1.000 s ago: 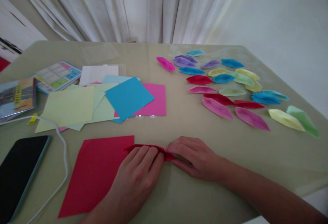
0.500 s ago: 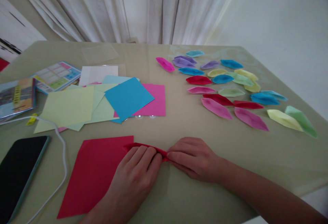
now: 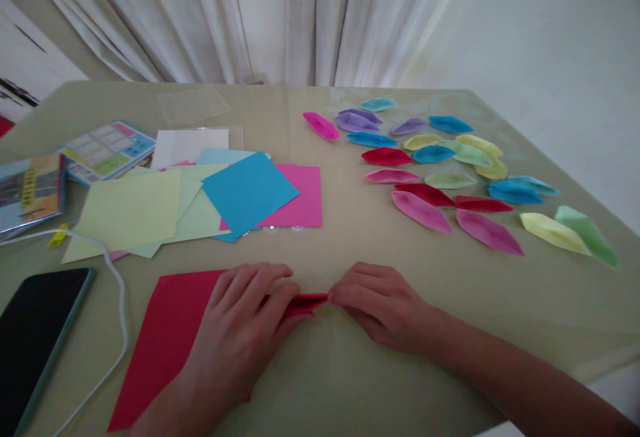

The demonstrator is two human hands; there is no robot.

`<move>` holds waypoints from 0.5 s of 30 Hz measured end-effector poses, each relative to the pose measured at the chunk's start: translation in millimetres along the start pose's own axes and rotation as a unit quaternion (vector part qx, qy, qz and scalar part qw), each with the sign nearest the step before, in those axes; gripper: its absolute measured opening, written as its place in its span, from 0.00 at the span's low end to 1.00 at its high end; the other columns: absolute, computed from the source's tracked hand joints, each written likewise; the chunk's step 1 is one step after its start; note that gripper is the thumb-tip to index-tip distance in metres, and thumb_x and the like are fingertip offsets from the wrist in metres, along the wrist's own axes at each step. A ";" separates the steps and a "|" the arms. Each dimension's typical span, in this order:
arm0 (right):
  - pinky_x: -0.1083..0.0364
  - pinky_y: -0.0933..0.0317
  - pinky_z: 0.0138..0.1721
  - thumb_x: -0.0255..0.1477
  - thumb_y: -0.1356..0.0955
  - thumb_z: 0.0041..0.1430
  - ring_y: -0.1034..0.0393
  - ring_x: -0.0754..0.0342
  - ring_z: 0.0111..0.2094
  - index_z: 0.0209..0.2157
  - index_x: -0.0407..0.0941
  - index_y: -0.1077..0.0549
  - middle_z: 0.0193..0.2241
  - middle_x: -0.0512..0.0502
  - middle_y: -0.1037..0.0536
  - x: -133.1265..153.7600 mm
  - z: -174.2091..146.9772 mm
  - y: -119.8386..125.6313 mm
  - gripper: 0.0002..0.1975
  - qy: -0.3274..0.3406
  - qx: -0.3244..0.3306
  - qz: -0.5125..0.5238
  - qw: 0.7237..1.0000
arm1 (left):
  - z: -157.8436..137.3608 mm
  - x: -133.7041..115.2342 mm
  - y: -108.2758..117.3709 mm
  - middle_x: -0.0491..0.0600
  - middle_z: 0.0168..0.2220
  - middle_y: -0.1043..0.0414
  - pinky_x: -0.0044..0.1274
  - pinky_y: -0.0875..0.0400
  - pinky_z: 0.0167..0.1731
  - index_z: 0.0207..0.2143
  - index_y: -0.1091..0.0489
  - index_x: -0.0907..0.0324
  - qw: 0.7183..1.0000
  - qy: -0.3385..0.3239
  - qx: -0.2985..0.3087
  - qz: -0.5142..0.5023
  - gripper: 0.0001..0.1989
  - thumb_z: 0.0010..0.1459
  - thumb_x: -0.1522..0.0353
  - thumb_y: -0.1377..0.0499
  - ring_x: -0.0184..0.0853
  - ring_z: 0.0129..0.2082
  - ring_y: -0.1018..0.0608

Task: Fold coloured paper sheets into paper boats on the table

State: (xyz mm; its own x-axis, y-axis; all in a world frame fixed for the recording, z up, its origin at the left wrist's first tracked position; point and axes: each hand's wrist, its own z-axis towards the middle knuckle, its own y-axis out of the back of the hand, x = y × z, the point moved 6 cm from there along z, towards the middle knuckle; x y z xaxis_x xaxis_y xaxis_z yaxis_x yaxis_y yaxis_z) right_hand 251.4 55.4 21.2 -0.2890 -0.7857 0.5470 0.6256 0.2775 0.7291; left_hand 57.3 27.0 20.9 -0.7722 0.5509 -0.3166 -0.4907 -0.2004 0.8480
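Observation:
Between my hands is a narrow folded red paper boat (image 3: 306,303), low over the table. My left hand (image 3: 253,320) is closed around its left part, thumb below and fingers over it, so that end is hidden. The fingertips of my right hand (image 3: 383,307) pinch the boat's right tip. A flat red paper sheet (image 3: 167,330) lies under and beside my left hand and forearm, which cover part of it.
Coloured paper sheets (image 3: 135,210) overlap at the left, topped by a blue square (image 3: 251,192). Several folded paper boats (image 3: 423,210) spread over the right side. A phone (image 3: 40,337), white cable (image 3: 123,304) and booklets (image 3: 113,150) lie at the left.
My left hand has shifted left along the folded red paper, and its fingers now cover the left end. My right hand stays at the right tip.

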 end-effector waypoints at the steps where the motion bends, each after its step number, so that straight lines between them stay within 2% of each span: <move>1: 0.54 0.30 0.40 0.21 0.36 0.74 0.24 0.52 0.36 0.46 0.45 0.25 0.35 0.44 0.17 -3.6 -0.1 2.9 0.09 -0.016 -0.014 0.010 1.000 | 1.3 7.7 1.2 0.50 0.44 0.21 0.33 0.30 0.47 0.43 0.24 0.56 0.999 0.022 0.013 -0.027 0.11 0.74 0.60 0.42 0.41 0.45 0.22; 4: 0.54 0.29 0.42 0.24 0.33 0.74 0.23 0.52 0.39 0.49 0.45 0.25 0.39 0.44 0.17 -13.2 -2.1 7.4 0.06 -0.068 -0.039 0.030 0.996 | 4.0 21.1 2.5 0.44 0.36 0.22 0.24 0.26 0.38 0.40 0.24 0.54 0.988 0.068 0.044 -0.134 0.10 0.73 0.61 0.41 0.33 0.36 0.20; 7: 0.54 0.28 0.46 0.32 0.28 0.71 0.22 0.51 0.43 0.55 0.45 0.25 0.44 0.43 0.16 -15.3 -3.9 4.0 0.13 -0.092 -0.024 0.057 0.994 | 4.8 16.1 5.6 0.42 0.32 0.22 0.19 0.25 0.33 0.39 0.24 0.54 0.982 0.062 0.015 -0.180 0.10 0.73 0.61 0.41 0.30 0.32 0.20; 12: 0.57 0.30 0.42 0.26 0.32 0.74 0.23 0.54 0.39 0.45 0.44 0.22 0.38 0.46 0.17 -14.9 -2.3 2.2 0.05 -0.104 -0.012 0.086 0.991 | 1.0 14.5 7.4 0.43 0.38 0.17 0.19 0.20 0.38 0.47 0.25 0.53 0.983 0.076 -0.009 -0.169 0.12 0.70 0.56 0.37 0.30 0.36 0.15; 15: 0.57 0.31 0.40 0.24 0.31 0.72 0.24 0.54 0.37 0.42 0.44 0.22 0.36 0.46 0.18 -21.5 -2.4 7.5 0.04 -0.137 -0.040 0.098 0.985 | 1.0 21.4 9.4 0.44 0.43 0.17 0.17 0.20 0.42 0.45 0.26 0.53 0.978 0.075 0.008 -0.193 0.07 0.71 0.61 0.38 0.30 0.42 0.15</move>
State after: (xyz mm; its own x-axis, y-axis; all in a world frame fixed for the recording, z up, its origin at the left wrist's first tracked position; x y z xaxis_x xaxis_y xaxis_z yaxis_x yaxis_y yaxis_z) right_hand 264.0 73.1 13.9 -0.3339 -0.5401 0.7725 0.7407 0.3566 0.5695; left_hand 36.6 37.6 22.6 -0.5815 0.4585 -0.6720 -0.7519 0.0125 0.6591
